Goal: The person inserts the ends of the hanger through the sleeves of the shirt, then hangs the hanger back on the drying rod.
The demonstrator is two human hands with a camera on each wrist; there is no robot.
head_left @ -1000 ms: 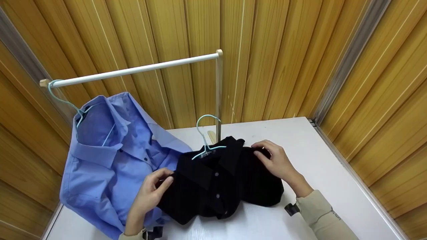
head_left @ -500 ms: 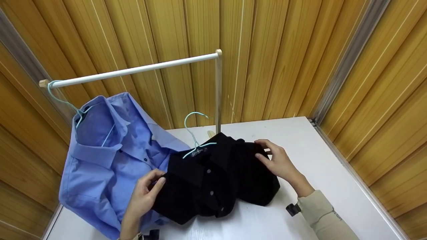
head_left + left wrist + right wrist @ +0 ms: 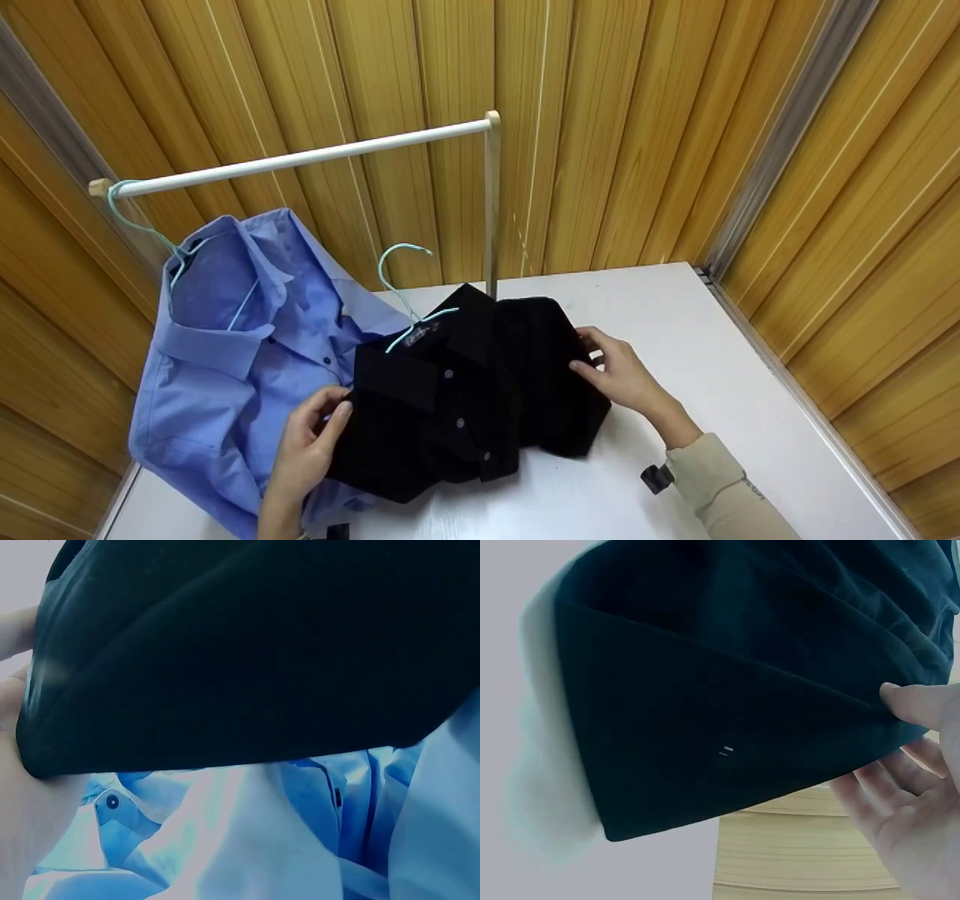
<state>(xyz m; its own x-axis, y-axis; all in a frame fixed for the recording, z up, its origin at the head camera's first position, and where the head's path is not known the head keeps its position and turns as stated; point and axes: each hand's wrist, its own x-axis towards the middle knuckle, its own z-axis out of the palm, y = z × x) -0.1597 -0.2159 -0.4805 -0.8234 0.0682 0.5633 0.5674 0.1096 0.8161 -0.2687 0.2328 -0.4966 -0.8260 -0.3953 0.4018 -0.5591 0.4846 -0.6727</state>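
A black short-sleeved shirt (image 3: 405, 427) with a collar and pale buttons is on a light turquoise hanger (image 3: 384, 276), whose hook sticks up from the neck. My left hand (image 3: 306, 442) pinches the shirt at its left shoulder edge; in the left wrist view the black cloth (image 3: 225, 667) covers most of the fingers. On the other side, my right hand (image 3: 619, 375) holds the sleeve edge, its thumb on top and the fingers underneath, as the right wrist view shows with the sleeve (image 3: 675, 720) spread out. The hanger's lower arms are hidden inside the shirt.
A blue shirt (image 3: 210, 397) hangs from a turquoise hanger (image 3: 142, 229) at the left end of a white rail (image 3: 300, 157). The rack's upright post (image 3: 491, 210) stands behind the black shirt. Beneath is a white table (image 3: 675, 330), with wood-patterned walls (image 3: 600, 135) around it.
The black shirt and its hanger have shifted left, the hook moving away from the rack post. My left hand moved left with it. My right hand now holds lower on the sleeve side.
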